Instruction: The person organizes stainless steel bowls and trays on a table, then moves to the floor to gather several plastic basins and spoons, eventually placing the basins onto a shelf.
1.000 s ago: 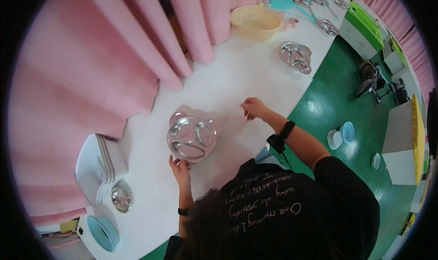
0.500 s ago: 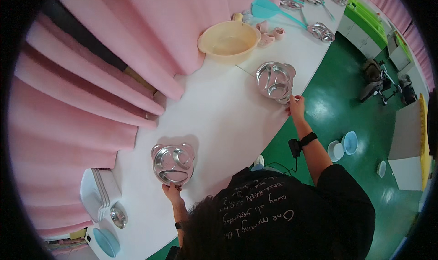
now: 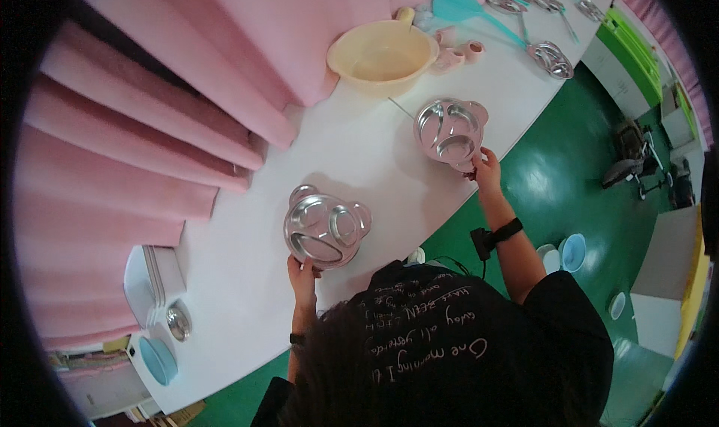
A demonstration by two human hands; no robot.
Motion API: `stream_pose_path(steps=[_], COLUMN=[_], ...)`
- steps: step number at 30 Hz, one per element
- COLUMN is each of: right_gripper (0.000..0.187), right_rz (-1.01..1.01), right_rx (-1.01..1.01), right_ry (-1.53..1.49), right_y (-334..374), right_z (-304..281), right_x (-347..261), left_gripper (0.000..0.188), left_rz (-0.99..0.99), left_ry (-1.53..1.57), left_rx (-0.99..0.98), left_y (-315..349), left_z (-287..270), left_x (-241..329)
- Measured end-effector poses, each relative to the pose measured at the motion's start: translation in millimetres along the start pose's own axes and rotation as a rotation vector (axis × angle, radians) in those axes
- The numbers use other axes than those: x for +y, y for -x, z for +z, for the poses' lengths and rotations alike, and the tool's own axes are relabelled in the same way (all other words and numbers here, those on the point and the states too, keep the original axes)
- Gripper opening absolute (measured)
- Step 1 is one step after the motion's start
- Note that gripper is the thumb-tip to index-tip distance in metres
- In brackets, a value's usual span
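Observation:
My left hand (image 3: 303, 277) is closed on the near rim of a shiny metal divided plate (image 3: 323, 231) shaped like a bear's head, with two round ears. The plate is held over the white table (image 3: 240, 277), its ears turned to the far side and right. Farther off and to the right, my right hand (image 3: 487, 174) grips the near edge of a second metal divided plate (image 3: 449, 131) of the same shape. Its compartments face up, and nothing shows in either plate. The fingers under both rims are partly hidden.
A cream basin (image 3: 382, 56) stands at the back beside pink cups (image 3: 472, 50). More divided plates (image 3: 550, 59) and a turquoise long-handled tool (image 3: 457, 6) lie at far right. White trays (image 3: 153, 281), a metal bowl (image 3: 178, 322) and a blue basin (image 3: 158, 361) are at left.
My left hand has carried its plate right and away from me, closer to the other plate, and turned it clockwise. The right plate has shifted only slightly; the view has moved a little.

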State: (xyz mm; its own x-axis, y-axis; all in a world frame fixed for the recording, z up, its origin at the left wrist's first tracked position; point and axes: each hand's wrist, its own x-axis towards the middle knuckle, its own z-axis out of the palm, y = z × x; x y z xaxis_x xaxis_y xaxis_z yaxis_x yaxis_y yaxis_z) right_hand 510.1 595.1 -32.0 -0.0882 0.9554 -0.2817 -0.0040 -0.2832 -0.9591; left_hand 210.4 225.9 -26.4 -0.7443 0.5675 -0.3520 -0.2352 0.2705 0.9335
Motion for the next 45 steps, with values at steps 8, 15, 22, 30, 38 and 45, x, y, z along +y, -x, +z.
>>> stream_pose_path(steps=[8, 15, 22, 30, 38, 45], right_gripper=[0.035, 0.027, 0.026, 0.026, 0.025, 0.029], right_rz=[0.019, 0.102, 0.019, 0.020, -0.227, -0.260], right_rx=[-0.520, -1.059, -1.124, -1.051, -0.731, -0.567], right_ry=[-0.090, 0.127, 0.327, 0.517, 0.704, 0.694], right_y=[46, 101, 116, 119, 143, 145], right_z=[55, 142, 184, 186, 182, 155], right_x=[-33, -25, -17, -14, -8, 29], left_gripper=[0.037, 0.041, 0.040, 0.035, 0.027, 0.029], left_rz=[-0.019, -0.050, -0.048, -0.025, 0.000, 0.051], left_ry=[-0.077, 0.002, 0.064, 0.239, 0.108, 0.056], left_rx=[-0.010, -0.036, -0.084, -0.178, -0.190, -0.211], left_y=[8, 7, 2, -12, -48, -76], left_z=[-1, -17, -28, -38, -41, -41], left_x=[9, 12, 3, -5, 4, 6])
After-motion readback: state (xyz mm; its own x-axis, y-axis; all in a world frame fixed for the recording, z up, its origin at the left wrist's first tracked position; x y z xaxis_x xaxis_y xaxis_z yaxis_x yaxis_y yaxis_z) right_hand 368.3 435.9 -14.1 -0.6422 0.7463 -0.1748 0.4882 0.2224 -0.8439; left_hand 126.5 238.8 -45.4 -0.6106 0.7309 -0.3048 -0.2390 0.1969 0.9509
